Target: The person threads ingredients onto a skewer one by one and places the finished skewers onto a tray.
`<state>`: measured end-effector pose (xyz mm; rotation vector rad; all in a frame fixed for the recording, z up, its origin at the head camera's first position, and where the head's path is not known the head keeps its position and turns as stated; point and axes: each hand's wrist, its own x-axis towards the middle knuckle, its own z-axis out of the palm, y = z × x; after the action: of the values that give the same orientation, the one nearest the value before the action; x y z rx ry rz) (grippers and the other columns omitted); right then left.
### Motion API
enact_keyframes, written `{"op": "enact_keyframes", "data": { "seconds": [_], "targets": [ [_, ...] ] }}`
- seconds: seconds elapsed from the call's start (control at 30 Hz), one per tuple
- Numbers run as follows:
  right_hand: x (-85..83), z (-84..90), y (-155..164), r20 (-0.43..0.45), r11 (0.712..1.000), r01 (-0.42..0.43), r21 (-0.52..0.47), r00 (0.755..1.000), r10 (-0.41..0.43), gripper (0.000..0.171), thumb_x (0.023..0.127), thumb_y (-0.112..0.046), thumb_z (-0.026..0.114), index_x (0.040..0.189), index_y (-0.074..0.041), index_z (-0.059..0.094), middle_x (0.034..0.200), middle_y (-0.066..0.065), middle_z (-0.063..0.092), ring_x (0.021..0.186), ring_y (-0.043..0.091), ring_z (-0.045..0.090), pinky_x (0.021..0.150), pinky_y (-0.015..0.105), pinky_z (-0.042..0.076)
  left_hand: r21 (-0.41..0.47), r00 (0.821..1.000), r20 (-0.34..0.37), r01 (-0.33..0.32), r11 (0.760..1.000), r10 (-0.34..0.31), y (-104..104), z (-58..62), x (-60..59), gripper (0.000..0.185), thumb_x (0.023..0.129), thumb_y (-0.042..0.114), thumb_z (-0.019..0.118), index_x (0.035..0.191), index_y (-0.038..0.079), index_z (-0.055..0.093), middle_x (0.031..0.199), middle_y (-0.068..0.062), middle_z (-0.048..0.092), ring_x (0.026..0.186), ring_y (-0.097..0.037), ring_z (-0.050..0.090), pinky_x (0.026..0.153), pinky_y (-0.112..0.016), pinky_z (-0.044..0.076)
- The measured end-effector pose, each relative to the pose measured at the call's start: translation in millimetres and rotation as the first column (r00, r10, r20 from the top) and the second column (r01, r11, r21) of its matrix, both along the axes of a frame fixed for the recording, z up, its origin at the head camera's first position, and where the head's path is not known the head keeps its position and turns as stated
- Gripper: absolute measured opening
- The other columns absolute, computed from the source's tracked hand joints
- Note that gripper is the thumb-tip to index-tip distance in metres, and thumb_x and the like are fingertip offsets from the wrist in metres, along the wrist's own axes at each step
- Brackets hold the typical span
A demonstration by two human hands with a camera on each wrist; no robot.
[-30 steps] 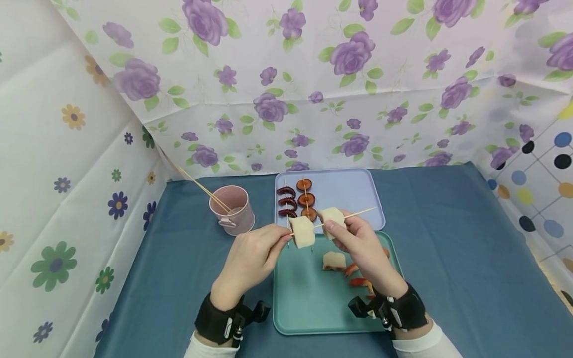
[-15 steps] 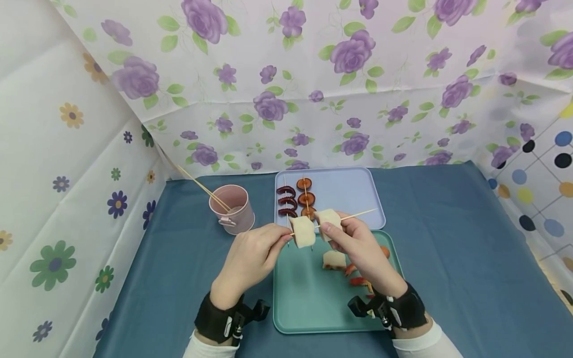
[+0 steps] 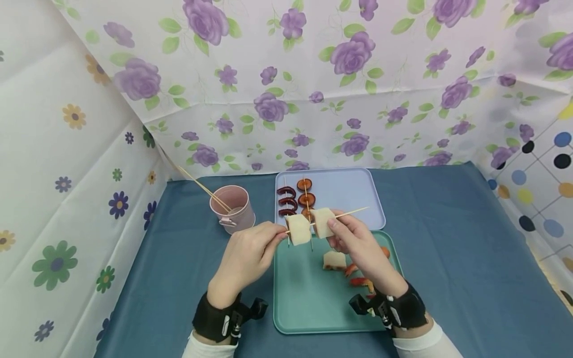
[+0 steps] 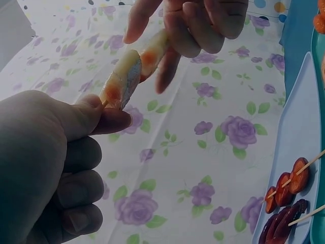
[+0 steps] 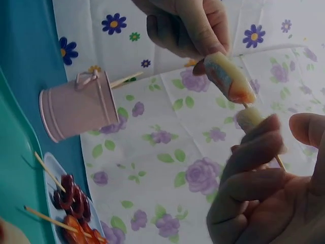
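My left hand [image 3: 250,253] pinches one end of a thin wooden skewer [image 3: 353,212] between thumb and forefinger. Threaded on it are two pale, thick food chunks with silvery and orange-brown sides. The left chunk [image 3: 299,229] sits right by my left fingertips. My right hand [image 3: 362,248] has its fingers curled at the right chunk [image 3: 321,223]; the right wrist view shows its thumb [image 5: 307,127] standing apart from the fingers. Beyond that hand the bare skewer end sticks out. A small gap separates the chunks. Both are held above the trays.
Below lies a green tray [image 3: 309,308] with another pale chunk [image 3: 334,260] and red-orange pieces [image 3: 358,281]. A lilac tray [image 3: 349,186] behind it bears skewered dark red curled pieces [image 3: 286,201] and skewered brown-orange rounds [image 3: 306,200]. Left stands a pink bucket [image 3: 239,219] with skewers [image 3: 203,188].
The right chunk has come closer to the left one. Lately the skewer, both chunks and my left hand have shifted slightly left. My right hand has barely moved.
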<state>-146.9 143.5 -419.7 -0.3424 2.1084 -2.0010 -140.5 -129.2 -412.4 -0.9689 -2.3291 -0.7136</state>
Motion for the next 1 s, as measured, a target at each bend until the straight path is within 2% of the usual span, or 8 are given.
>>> {"op": "enact_keyframes", "data": {
  "seconds": [0.23, 0.3, 0.4, 0.5, 0.6, 0.77, 0.9, 1.0],
  "targets": [
    [-8.0, -1.8, 18, -0.124, 0.977, -0.092, 0.191, 0.985, 0.117, 0.055, 0.12, -0.042, 0.025, 0.16, -0.012, 0.046, 0.092, 0.011, 0.066, 0.075, 0.028, 0.063, 0.061, 0.035, 0.047, -0.007, 1.0, -0.008, -0.014, 1.0, 0.014, -3, -0.5, -2.5, 0.005, 0.102, 0.011, 0.073, 0.104, 0.007, 0.074, 0.083, 0.0, 0.067, 0.062, -0.011, 0.057, 0.056, -0.029, 0.047],
    [-10.0, -3.5, 26, -0.127, 0.963, -0.086, 0.257, 0.984, 0.122, 0.055, 0.12, -0.043, 0.024, 0.157, -0.013, 0.05, 0.095, 0.011, 0.069, 0.08, 0.031, 0.065, 0.063, 0.037, 0.05, -0.007, 1.0, -0.011, -0.023, 1.0, 0.023, -4, 0.5, -2.5, 0.005, 0.101, 0.011, 0.074, 0.104, 0.007, 0.074, 0.083, -0.001, 0.067, 0.062, -0.011, 0.058, 0.056, -0.03, 0.048],
    [-11.3, -7.4, 38, -0.119, 0.92, -0.058, 0.389, 0.986, 0.113, 0.053, 0.119, -0.046, 0.031, 0.156, -0.016, 0.052, 0.103, 0.007, 0.071, 0.086, 0.031, 0.067, 0.068, 0.04, 0.052, 0.0, 0.999, -0.017, -0.033, 0.999, 0.033, -7, 0.6, -2.3, 0.005, 0.102, 0.012, 0.074, 0.104, 0.007, 0.074, 0.083, 0.0, 0.068, 0.063, -0.011, 0.059, 0.057, -0.031, 0.049],
    [-12.7, -14.0, 48, -0.114, 0.854, -0.046, 0.519, 0.986, 0.122, 0.053, 0.115, -0.05, 0.045, 0.156, -0.017, 0.055, 0.112, 0.003, 0.073, 0.094, 0.028, 0.068, 0.076, 0.043, 0.052, 0.001, 0.999, -0.016, -0.04, 0.999, 0.04, -10, 1.0, -2.0, 0.005, 0.102, 0.012, 0.074, 0.104, 0.008, 0.075, 0.084, -0.001, 0.069, 0.064, -0.012, 0.06, 0.058, -0.032, 0.051],
    [-15.5, -23.1, 54, -0.121, 0.799, -0.062, 0.598, 0.979, 0.167, 0.056, 0.111, -0.049, 0.056, 0.155, -0.014, 0.057, 0.116, 0.001, 0.074, 0.099, 0.022, 0.07, 0.082, 0.043, 0.053, -0.006, 0.999, -0.012, -0.044, 0.999, 0.044, -11, 0.5, -2.7, 0.006, 0.1, 0.011, 0.076, 0.104, 0.007, 0.075, 0.086, -0.001, 0.07, 0.065, -0.012, 0.061, 0.058, -0.033, 0.052],
    [-19.8, -34.5, 49, -0.132, 0.744, -0.114, 0.659, 0.955, 0.264, 0.046, 0.107, -0.035, 0.069, 0.145, -0.009, 0.065, 0.111, -0.006, 0.072, 0.097, 0.011, 0.068, 0.085, 0.042, 0.056, -0.006, 0.999, -0.013, -0.049, 0.999, 0.049, -11, 0.4, -3.6, 0.009, 0.096, 0.009, 0.079, 0.104, 0.007, 0.075, 0.087, -0.002, 0.071, 0.066, -0.013, 0.062, 0.059, -0.033, 0.052],
    [-18.9, -41.7, 42, -0.092, 0.708, -0.159, 0.688, 0.949, 0.303, 0.04, 0.103, -0.027, 0.076, 0.138, -0.008, 0.071, 0.116, 0.0, 0.073, 0.092, 0.008, 0.068, 0.082, 0.038, 0.057, -0.009, 0.999, -0.009, -0.044, 0.999, 0.044, -10, 0.3, -3.6, 0.008, 0.096, 0.008, 0.079, 0.104, 0.007, 0.075, 0.088, -0.003, 0.072, 0.067, -0.013, 0.064, 0.059, -0.034, 0.053],
    [-17.7, -47.1, 35, -0.092, 0.657, -0.153, 0.738, 0.942, 0.323, 0.039, 0.098, -0.024, 0.082, 0.133, -0.009, 0.074, 0.12, 0.002, 0.073, 0.087, 0.008, 0.066, 0.08, 0.038, 0.056, -0.015, 0.999, -0.003, -0.047, 0.999, 0.047, -10, 0.7, -3.1, 0.008, 0.097, 0.009, 0.079, 0.103, 0.006, 0.076, 0.089, -0.004, 0.073, 0.068, -0.014, 0.065, 0.059, -0.034, 0.054]
  ]
}}
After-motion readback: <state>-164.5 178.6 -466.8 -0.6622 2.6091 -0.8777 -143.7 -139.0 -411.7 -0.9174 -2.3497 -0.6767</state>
